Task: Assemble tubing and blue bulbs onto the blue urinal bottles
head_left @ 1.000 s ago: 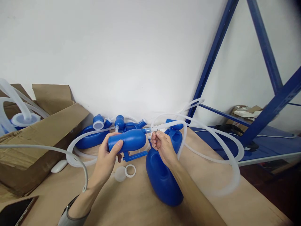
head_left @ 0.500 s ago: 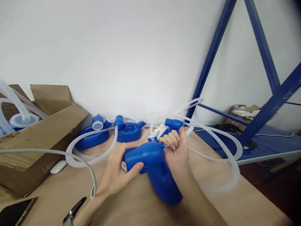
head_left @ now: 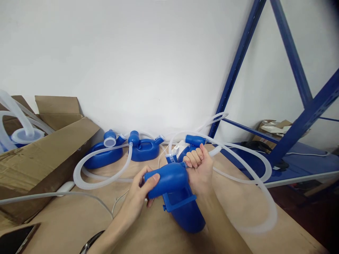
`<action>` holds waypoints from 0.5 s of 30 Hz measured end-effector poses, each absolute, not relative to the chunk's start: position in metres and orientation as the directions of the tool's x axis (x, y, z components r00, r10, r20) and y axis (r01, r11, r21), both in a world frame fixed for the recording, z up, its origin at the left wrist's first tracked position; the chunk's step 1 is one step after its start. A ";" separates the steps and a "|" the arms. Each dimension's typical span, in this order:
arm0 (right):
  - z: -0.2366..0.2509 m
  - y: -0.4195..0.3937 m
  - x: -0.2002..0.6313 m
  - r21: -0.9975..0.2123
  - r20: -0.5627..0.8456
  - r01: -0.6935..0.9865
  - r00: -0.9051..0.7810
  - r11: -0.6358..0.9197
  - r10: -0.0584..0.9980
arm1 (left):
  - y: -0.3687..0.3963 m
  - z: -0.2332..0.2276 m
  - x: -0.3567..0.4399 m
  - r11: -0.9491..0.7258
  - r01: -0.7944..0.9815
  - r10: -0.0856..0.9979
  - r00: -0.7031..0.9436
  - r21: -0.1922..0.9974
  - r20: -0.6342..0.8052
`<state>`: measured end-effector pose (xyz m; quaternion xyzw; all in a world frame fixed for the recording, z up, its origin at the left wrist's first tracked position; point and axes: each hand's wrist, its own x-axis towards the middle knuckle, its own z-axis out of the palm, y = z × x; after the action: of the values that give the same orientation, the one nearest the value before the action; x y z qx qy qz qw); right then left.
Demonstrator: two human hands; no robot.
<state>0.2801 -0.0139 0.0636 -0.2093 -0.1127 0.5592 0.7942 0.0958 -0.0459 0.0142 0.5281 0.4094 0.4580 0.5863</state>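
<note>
The blue cup (head_left: 168, 180) is held at the centre of the frame, lower and further right than a second ago. The left hand (head_left: 140, 190) wraps its wide end, thumb pressed on top. The right hand (head_left: 198, 169), earlier pinching, now has fingers curled around the narrow tip, thumb raised; work appears concentrated at that joint. A translucent tube (head_left: 215, 151) shows just beyond. No brand, label or writing is legible, including on the cardboard box (head_left: 50, 155), left.
</note>
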 end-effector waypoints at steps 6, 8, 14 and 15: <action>0.069 -0.024 0.307 -0.443 -0.021 -0.875 0.227 0.194 0.974 | -0.050 0.019 0.081 -0.787 0.411 0.601 0.347 0.460 0.720; 0.068 -0.026 0.313 -0.428 -0.005 -0.890 0.178 0.159 0.984 | -0.046 0.023 0.076 -0.881 0.461 0.336 0.453 0.106 0.826; 0.072 -0.029 0.317 -0.309 -0.027 -0.943 0.137 0.123 0.990 | -0.048 0.030 0.074 -0.801 0.524 0.012 0.499 -0.290 0.867; 0.073 -0.029 0.316 -0.304 -0.015 -0.945 0.134 0.124 0.991 | -0.051 0.028 0.076 -0.832 0.513 0.069 0.477 -0.213 0.876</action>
<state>0.3161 -0.0295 0.0727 -0.1208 -0.0954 0.6509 0.7434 0.0763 -0.0513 0.0279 0.8276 0.1757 0.4805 -0.2310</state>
